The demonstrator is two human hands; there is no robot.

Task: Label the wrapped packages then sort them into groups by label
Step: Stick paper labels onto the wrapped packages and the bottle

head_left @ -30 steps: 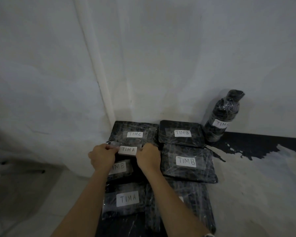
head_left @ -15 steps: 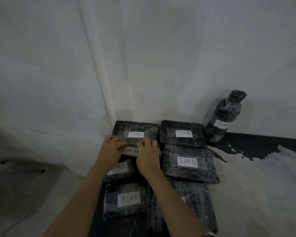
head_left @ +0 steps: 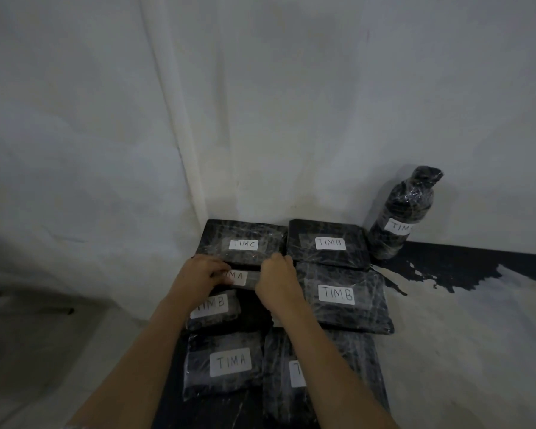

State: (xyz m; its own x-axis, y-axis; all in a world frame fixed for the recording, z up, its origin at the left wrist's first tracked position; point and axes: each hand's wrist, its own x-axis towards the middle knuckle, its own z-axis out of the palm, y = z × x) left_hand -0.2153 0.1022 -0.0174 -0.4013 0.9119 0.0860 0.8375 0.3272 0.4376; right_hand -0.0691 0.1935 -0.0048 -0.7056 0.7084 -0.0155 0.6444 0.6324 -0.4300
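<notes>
The small TIMA package lies just in front of the TIMC package. The left hand curls its fingers over one end and the right hand grips the other with bent fingers. A wrapped bottle stands well right of the TIMC package

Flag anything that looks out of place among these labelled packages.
The left column is mixed. A TIM B package lies between the held TIM A package, gripped by the left hand and right hand, and the near TIM A package. The other TIM B packages lie in the right column.
</notes>
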